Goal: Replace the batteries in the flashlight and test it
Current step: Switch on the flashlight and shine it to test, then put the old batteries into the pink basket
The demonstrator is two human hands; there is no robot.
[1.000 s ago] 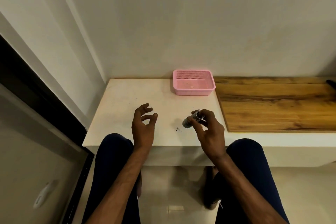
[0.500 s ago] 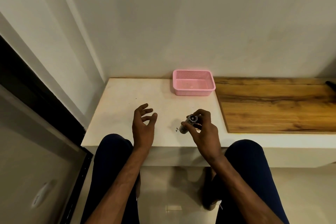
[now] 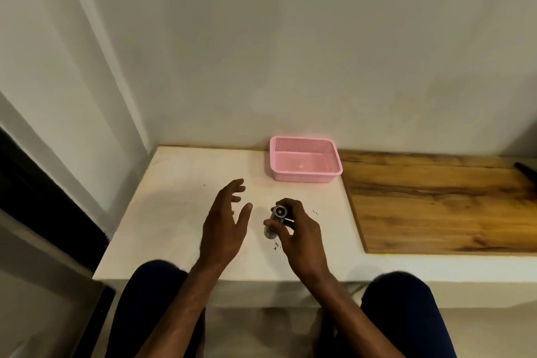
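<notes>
White counter runs along the wall, with a wooden board taking its right stretch. A dark object pokes in at the board's far right edge, too cut off to name.

Pink basket sits at the back of the counter, just beside the board's left edge. One pale fleck on its floor, too small to identify. No batteries visible in it or anywhere on the counter.

Left hand hovers above the counter with fingers spread and loose, holding nothing, palm turned toward the right. Right hand is beside it, thumb and fingers wrapped round the flashlight.

Flashlight is off the counter, near the front edge and well short of the basket. Its long axis stands steeply, one round end tipped up toward the camera, the other pointing down and slightly left. Lens end or open tail: cannot tell.

Key relation: the flashlight lies just to the right of the left hand's thumb, apart from it. The left hand is the free one and the nearer, so any cap-twisting likely falls to it.

Small dark specks lie on the counter below the flashlight.
</notes>
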